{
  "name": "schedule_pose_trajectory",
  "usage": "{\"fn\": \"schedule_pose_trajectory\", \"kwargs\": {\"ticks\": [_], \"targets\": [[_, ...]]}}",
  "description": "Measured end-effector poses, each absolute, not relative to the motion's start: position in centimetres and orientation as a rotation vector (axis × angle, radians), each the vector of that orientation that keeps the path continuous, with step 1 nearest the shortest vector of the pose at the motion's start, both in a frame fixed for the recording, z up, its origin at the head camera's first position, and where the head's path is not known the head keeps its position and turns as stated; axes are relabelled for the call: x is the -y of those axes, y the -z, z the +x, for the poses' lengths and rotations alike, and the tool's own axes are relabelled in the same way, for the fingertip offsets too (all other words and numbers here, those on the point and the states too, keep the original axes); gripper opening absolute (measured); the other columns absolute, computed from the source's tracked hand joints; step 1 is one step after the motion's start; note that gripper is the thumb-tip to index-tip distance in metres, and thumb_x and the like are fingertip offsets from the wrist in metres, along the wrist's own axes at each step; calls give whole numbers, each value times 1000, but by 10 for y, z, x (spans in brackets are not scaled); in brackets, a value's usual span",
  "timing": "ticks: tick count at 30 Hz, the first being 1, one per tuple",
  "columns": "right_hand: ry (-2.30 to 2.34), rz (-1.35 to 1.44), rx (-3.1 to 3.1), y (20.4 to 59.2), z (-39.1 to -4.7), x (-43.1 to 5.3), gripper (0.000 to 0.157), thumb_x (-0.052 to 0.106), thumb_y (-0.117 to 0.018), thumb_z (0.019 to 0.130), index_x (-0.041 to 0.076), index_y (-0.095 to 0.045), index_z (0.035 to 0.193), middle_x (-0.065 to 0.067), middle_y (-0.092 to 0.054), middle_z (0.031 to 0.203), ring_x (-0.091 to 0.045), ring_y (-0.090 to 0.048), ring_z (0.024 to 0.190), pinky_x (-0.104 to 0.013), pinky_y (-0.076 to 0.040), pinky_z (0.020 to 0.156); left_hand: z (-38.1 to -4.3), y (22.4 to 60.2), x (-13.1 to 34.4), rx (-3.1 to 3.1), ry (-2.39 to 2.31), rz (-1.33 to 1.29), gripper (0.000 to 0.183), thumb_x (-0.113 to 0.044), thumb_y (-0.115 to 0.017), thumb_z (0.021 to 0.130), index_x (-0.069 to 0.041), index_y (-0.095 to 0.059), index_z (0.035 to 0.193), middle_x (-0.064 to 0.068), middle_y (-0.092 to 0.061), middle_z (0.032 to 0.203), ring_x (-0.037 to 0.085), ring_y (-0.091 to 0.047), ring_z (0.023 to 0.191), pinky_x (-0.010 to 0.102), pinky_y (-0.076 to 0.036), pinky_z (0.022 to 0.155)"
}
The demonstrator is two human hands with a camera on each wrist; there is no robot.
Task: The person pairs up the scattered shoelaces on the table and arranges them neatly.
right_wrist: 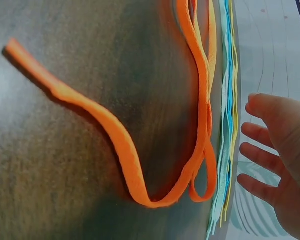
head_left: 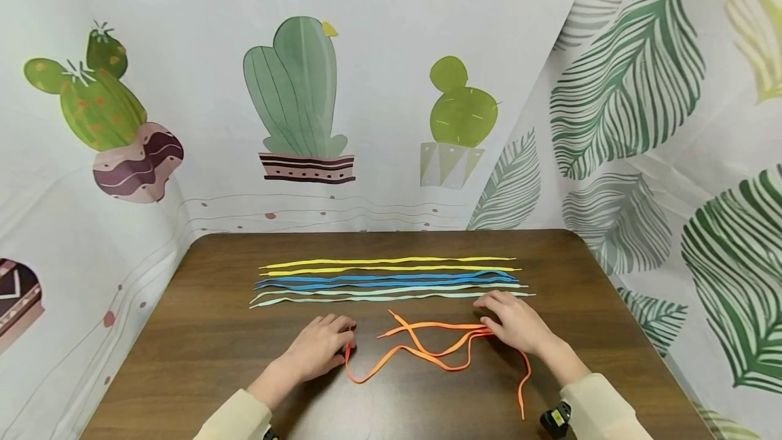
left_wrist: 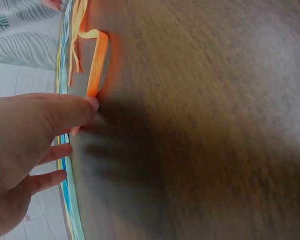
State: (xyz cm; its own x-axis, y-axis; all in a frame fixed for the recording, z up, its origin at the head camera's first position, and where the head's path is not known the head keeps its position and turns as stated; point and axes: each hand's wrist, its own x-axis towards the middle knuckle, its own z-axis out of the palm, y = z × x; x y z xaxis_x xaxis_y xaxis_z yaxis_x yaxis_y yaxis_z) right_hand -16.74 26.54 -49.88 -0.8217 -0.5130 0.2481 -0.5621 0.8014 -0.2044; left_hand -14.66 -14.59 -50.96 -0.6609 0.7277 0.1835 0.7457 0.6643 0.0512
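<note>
Orange shoelaces (head_left: pixel 446 364) lie loosely crossed and looped on the table between the two hands. My left hand (head_left: pixel 318 348) pinches one orange lace near its left end; in the left wrist view that lace (left_wrist: pixel 95 67) runs up from between thumb and forefinger. Over the right-hand bend of the orange laces hovers my right hand (head_left: pixel 516 323). In the right wrist view its fingers (right_wrist: pixel 262 157) are loosely bent and hold nothing, apart from the orange lace (right_wrist: pixel 125 145). One loose lace end hangs toward the near edge below this hand.
Behind the orange laces, yellow laces (head_left: pixel 391 261), blue laces (head_left: pixel 366 279) and mint laces (head_left: pixel 284 300) lie stretched out side by side across the brown table (head_left: pixel 201 290). A printed cloth (head_left: pixel 391 100) with cacti and leaves hangs behind the table's far edge.
</note>
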Motion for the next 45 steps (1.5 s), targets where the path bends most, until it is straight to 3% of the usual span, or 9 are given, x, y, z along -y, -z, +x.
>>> {"fn": "schedule_pose_trajectory", "kwargs": {"ticks": [11,20,34,45], "targets": [[-428,794,2736,496,-157,-275,27,14,-70,78,13,-65,105,-3,-63,105,-26,-61,96,-47,-48,77,-148,515,143,2671,153,-1193,26,-19,-78,67,-23,-53,66,-7,-51,86,13,-47,79,27,-37,68],[-409,631,2797,495,-145,-287,29,18,-71,78,11,-66,106,-3,-63,101,-27,-61,93,-46,-48,77,-148,511,148,2658,114,-1138,25,-19,-74,71,-22,-50,67,-10,-44,71,11,-43,68,25,-34,63],[-407,326,2880,512,-119,-295,27,26,-73,74,14,-64,96,3,-60,84,-15,-60,74,-36,-48,60,-149,498,165,2661,235,-964,27,-17,-76,68,-22,-50,69,-15,-49,66,8,-50,61,26,-39,58],[-363,300,2930,515,-110,-296,26,27,-76,69,18,-55,80,8,-48,71,-6,-44,62,-25,-36,51,-147,490,182,2676,262,-859,27,-15,-78,66,-23,-52,67,-14,-47,65,6,-49,59,27,-41,58]]}}
